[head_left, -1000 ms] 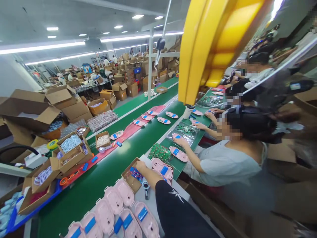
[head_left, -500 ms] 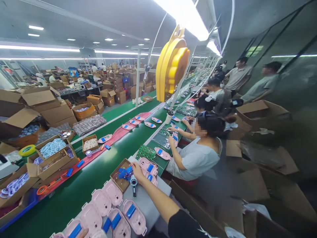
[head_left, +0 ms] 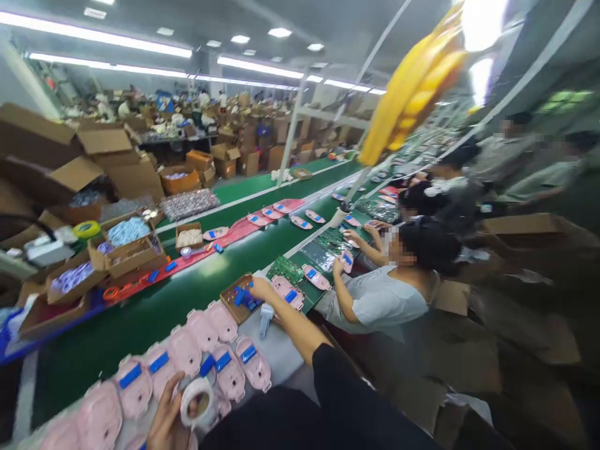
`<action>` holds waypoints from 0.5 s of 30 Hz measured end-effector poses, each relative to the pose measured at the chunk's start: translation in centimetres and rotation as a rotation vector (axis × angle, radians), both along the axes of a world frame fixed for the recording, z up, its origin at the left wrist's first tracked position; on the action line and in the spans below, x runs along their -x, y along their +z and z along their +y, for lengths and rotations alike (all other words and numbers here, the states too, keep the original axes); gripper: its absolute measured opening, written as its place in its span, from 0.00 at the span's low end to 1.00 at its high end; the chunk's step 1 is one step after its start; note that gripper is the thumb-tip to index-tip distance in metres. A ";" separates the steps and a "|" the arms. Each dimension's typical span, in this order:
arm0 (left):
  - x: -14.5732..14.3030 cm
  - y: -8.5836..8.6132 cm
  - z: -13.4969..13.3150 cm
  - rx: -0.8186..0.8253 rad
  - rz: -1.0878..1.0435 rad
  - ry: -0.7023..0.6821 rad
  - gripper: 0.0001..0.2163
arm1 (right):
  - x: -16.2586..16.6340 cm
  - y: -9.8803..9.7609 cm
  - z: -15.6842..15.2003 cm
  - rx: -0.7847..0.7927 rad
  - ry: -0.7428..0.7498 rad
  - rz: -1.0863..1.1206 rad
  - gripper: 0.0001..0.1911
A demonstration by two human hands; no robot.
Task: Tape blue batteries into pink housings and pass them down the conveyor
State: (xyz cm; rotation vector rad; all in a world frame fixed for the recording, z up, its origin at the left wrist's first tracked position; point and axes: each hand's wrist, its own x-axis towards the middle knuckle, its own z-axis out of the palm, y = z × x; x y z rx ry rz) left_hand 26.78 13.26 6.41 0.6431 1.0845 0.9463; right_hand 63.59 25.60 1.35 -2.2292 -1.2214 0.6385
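My right hand reaches far forward to a small cardboard box of blue parts at the belt's edge, its fingers curled over the box's contents. My left hand is low at the bottom of the view, gripping a white roll of tape. Several pink plastic shells, some with blue labels, lie in rows between my hands. A small white tool lies just under my right forearm.
A green conveyor belt runs away from me carrying pink shells. Open cardboard boxes of parts line its far side. A seated person in a grey shirt works to my right, others beyond. A yellow spool hangs overhead.
The view has swung down and left. My left hand with the tape roll has come into view. My right hand stays at the box of blue parts.
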 end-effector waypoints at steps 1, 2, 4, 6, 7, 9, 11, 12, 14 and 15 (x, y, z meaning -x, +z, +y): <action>0.0 0.2 -0.3 0.004 -0.034 0.015 0.29 | -0.4 -0.3 0.3 0.001 0.014 0.022 0.15; -0.1 0.3 -0.6 0.007 -0.055 0.029 0.29 | -0.8 -0.7 0.7 -0.002 0.026 0.039 0.15; -0.3 0.3 -0.9 0.014 -0.081 0.053 0.28 | -1.4 -1.9 1.3 -0.013 0.032 0.081 0.16; -0.5 0.1 -0.9 0.020 -0.106 0.056 0.27 | -1.6 -3.3 1.5 -0.032 0.030 0.129 0.18; -0.6 0.0 -1.0 0.020 -0.117 0.049 0.26 | -1.5 -3.9 1.4 -0.042 0.028 0.155 0.19; -0.7 -0.3 -0.9 0.010 -0.130 0.037 0.26 | -1.2 -5.1 1.1 -0.065 0.023 0.206 0.20; -0.8 -0.3 -0.9 0.001 -0.130 0.020 0.26 | -0.8 -6.0 0.7 -0.105 0.013 0.264 0.22; -0.9 -0.2 -0.8 -0.002 -0.128 0.013 0.26 | -0.7 -6.3 0.5 -0.130 0.006 0.293 0.22; -1.1 0.0 -0.7 -0.006 -0.125 0.004 0.25 | -0.7 -6.7 0.4 -0.168 -0.004 0.339 0.21; -1.1 0.1 -0.7 -0.007 -0.123 -0.001 0.25 | -0.7 -6.8 0.3 -0.183 -0.007 0.357 0.21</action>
